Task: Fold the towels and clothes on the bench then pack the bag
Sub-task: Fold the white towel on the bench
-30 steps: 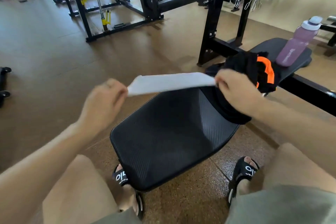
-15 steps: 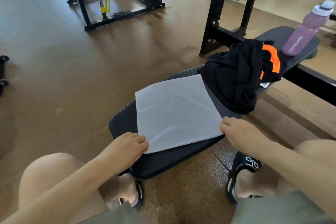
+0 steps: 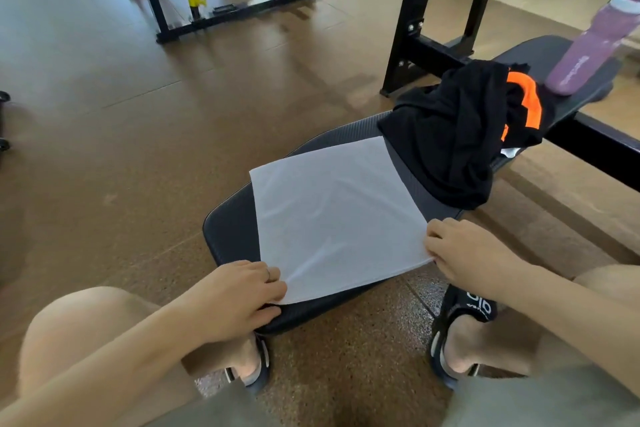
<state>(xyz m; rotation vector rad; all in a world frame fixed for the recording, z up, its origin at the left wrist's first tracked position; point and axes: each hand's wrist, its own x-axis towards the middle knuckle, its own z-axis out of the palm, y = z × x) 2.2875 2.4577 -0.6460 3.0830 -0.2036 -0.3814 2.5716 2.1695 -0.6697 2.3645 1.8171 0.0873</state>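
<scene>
Partly cropped bottle [image 3: 588,42]; each hand, left hand [image 3: 239,298] and right hand [image 3: 471,253], pinches towel [image 3: 336,215] corners.

The towel [image 3: 332,215] is thin, smooth white cloth. The bench [image 3: 235,222] pad under it is black, matt and ribbed. At two o'clock lie soft black clothes [image 3: 446,146] and a matt purple plastic bottle [image 3: 585,55]. The floor [image 3: 138,114] is speckled brown and slightly shiny.
</scene>
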